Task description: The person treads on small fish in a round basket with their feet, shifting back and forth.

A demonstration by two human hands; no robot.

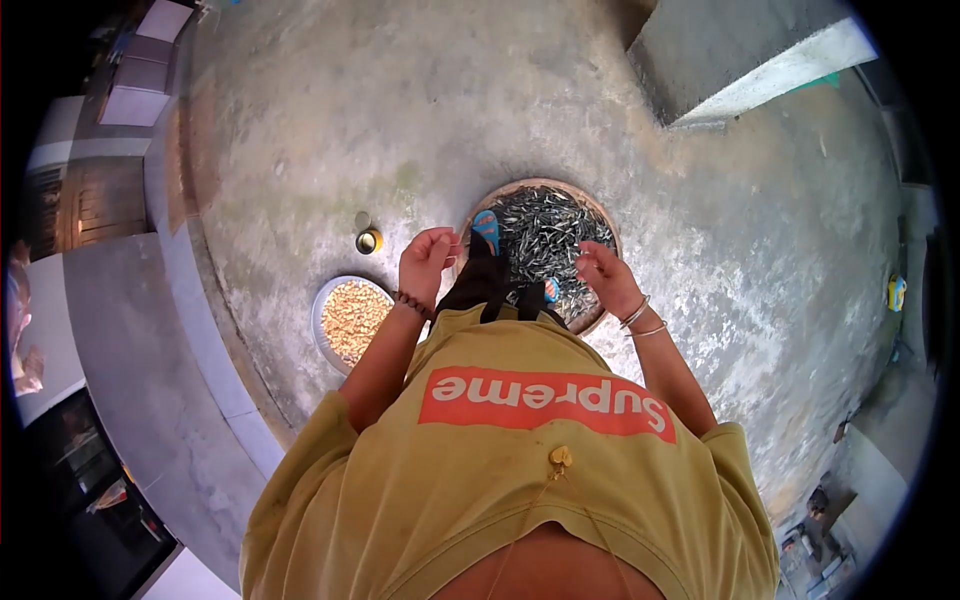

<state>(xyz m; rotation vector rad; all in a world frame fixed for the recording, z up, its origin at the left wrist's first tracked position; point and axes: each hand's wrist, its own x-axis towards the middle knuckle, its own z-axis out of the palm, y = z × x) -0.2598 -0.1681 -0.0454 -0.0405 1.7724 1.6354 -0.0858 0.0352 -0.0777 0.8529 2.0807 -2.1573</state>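
My left hand (427,265) is raised in front of my body, its fingers curled and the thumb close to them; a thin pale bit shows near the fingertips. Level with it, my right hand (607,280) has its fingers bent together in a pinch; what they hold, if anything, is too small to name. Below both hands lies a round shallow tray (612,228) covered with dark slender pieces (545,225) like dry pods. A blue sandal (487,226) on my foot overlaps the tray's left side in view. Left of my left hand, a round metal basin (319,318) holds tan, nut-like pieces (356,318).
A small yellow-rimmed can (369,241) stands on the concrete floor (400,90), beside a round lid (362,219). A concrete block (730,60) rises at the upper right. A raised ledge (190,310) runs along the left. A yellow-and-blue item (896,292) sits far right.
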